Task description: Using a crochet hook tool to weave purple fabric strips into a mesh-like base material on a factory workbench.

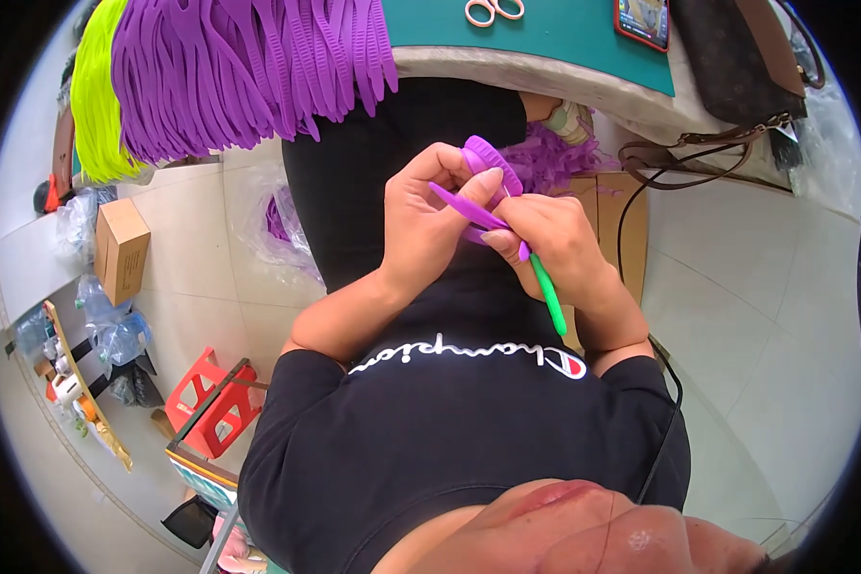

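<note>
Above my lap, my left hand (419, 209) pinches a curled purple rubber strap (471, 207) between thumb and fingers. One ridged loop of the strap stands up past the fingertips. Close against it, my right hand (557, 237) is closed around a slim tool with a green handle (548, 295), which sticks out below the palm. A thin tip shows near the strap, but the fingers hide most of the tool's working end. Both hands almost touch each other.
Ahead, a thick pile of purple straps (249, 72) hangs over the table edge beside yellow-green ones (96, 96). Pink-handled scissors (494, 11) and a phone (643, 21) lie on the green mat (555, 48). A brown bag (741, 62) stands right; purple scraps (555, 161) lie below.
</note>
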Demonstrator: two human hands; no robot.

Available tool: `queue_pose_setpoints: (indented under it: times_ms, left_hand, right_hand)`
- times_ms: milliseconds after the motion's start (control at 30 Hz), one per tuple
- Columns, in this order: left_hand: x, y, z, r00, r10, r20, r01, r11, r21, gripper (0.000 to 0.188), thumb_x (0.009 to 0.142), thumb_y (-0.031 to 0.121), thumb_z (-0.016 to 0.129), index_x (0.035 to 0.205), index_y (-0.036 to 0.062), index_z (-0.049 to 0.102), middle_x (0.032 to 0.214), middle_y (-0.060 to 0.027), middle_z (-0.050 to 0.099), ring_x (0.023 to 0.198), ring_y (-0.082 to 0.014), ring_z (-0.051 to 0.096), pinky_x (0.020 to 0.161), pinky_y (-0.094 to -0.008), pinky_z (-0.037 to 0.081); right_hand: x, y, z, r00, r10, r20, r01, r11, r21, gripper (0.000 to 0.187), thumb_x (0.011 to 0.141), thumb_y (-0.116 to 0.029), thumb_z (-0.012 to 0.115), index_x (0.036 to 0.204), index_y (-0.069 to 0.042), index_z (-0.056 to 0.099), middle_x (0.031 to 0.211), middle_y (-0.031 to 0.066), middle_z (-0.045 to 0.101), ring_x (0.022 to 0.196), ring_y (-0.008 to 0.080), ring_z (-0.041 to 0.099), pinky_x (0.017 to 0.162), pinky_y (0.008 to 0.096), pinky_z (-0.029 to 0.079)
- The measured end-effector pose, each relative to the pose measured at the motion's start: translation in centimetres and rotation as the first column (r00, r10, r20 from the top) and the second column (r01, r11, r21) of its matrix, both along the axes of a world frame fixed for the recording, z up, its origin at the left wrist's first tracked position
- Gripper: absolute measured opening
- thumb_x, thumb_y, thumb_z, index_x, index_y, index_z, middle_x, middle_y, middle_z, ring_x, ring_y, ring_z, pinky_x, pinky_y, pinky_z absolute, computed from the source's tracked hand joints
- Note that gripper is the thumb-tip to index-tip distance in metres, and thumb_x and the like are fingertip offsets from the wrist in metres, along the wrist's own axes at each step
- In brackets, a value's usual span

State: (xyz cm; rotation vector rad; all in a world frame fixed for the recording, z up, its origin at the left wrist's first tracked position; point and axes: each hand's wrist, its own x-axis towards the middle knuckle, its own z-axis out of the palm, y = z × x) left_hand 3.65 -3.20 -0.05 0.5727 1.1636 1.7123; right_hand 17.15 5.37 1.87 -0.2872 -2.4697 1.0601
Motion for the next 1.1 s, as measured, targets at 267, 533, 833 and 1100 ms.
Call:
queue_pose_setpoints:
  times_ms: [267,533,833,1100]
  left_hand:
    - [0.3,0.0,0.4,0.996,0.025,-0.080,-0.024,1.000,0.016,0.006,0.086,-0.002,0.064,0.087,-0.0007,0.058,0.083,-0.0047,0.063,0.075,-0.0071,0.059,0.067,-0.0207,0.048]
    - [-0.4,0.1,0.0,0.997,-0.063,0.041,0.060,0.996,0.073,0.009,0.087,-0.002,0.062,0.094,0.0008,0.057,0.086,-0.0038,0.064,0.078,-0.0082,0.061,0.071,-0.0221,0.048]
    - [-0.4,-0.6,0.2,0.981,-0.146,0.125,0.137,0.987,0.080,0.023,0.084,-0.003,0.064,0.104,0.0006,0.053,0.097,-0.0064,0.062,0.091,-0.0115,0.060,0.081,-0.0263,0.050]
    - [0.1,-0.6,0.1,0.993,-0.097,-0.072,0.105,0.987,0.123,0.022,0.084,-0.009,0.061,0.103,-0.0025,0.053,0.094,-0.0058,0.062,0.085,-0.0102,0.061,0.077,-0.0222,0.050]
  right_hand:
    - [0.0,-0.1,0.5,0.995,-0.066,0.069,0.073,0.991,-0.116,0.021,0.084,-0.016,0.064,0.077,-0.003,0.050,0.061,0.0126,0.052,0.055,0.0324,0.055,0.049,0.0390,0.042]
    - [2.4,2.4,-0.4,0.979,0.192,-0.063,-0.181,0.693,-0.698,0.038,0.096,-0.030,0.050,0.073,0.000,0.055,0.056,0.0073,0.050,0.052,0.0159,0.052,0.048,0.0305,0.038]
    - [0.3,1.0,-0.9,0.970,-0.226,0.093,0.220,0.642,-0.735,0.030,0.087,-0.030,0.067,0.097,-0.004,0.058,0.076,-0.0028,0.053,0.067,0.0036,0.044,0.058,0.0196,0.037]
    - [0.6,0.8,0.5,0.967,-0.229,0.113,0.248,0.736,-0.630,0.019,0.089,-0.019,0.065,0.094,-0.002,0.059,0.075,-0.0030,0.054,0.067,0.0042,0.045,0.060,0.0206,0.037]
